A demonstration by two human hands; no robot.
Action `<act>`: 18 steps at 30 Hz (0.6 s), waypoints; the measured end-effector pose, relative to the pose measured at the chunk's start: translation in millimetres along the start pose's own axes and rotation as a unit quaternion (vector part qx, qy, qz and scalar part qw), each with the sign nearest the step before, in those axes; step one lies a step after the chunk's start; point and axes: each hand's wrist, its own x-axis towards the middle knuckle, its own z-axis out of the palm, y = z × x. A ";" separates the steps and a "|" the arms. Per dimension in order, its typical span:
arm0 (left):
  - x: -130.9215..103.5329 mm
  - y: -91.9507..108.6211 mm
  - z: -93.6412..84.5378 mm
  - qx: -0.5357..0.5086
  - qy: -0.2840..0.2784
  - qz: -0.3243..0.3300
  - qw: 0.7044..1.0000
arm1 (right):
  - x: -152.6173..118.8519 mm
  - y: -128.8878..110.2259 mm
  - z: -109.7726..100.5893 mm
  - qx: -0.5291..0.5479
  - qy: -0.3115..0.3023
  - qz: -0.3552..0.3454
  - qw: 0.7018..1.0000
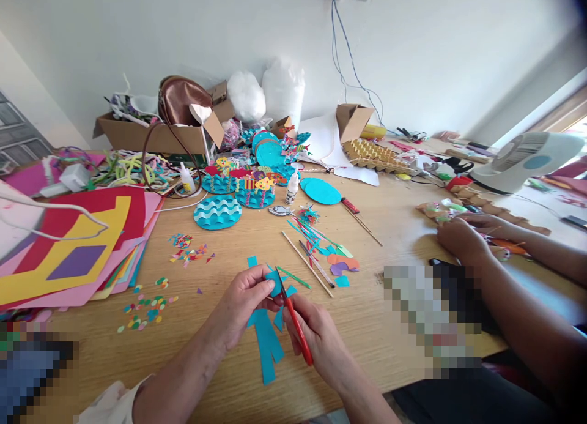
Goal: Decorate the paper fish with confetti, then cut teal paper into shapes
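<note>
Between thumb and fingers, my left hand (243,304) pinches a small piece of blue paper (274,282). My right hand (316,329) is closed round the red-handled scissors (298,329), whose blades point up and lie against the piece's right edge. How far the blades are apart is hard to make out. Under both hands, blue paper strips (266,350) and offcuts lie on the wooden table (197,344). Just beyond them are a green paper strip (293,277), a wooden stick (307,265) and a pen-like tool (317,265).
Coloured paper sheets (92,246) are stacked at left, near confetti dots (149,304). Behind stand wavy blue discs (217,213), a white glue bottle (292,186) and a cardboard box (151,136). At right, another person's hands (463,237) work near a white fan (527,158).
</note>
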 end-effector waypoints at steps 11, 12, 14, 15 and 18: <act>1.2 -0.5 -1.4 0.054 0.085 0.038 0.994 | 11.1 -12.6 -4.7 0.208 0.030 0.033 0.977; 1.1 -0.1 -0.7 0.061 0.084 0.044 0.994 | 13.3 -13.9 -3.7 0.227 0.043 0.027 0.973; 1.0 0.0 -0.2 0.079 0.088 0.055 0.991 | 18.0 -14.8 -0.7 0.250 0.080 0.007 0.965; 1.0 -0.3 -0.3 0.093 0.093 0.062 0.989 | 20.4 -14.6 1.1 0.251 0.105 -0.006 0.962; 1.1 -1.7 -2.1 0.144 0.107 0.095 0.979 | 26.5 -13.0 6.6 0.227 0.162 -0.045 0.959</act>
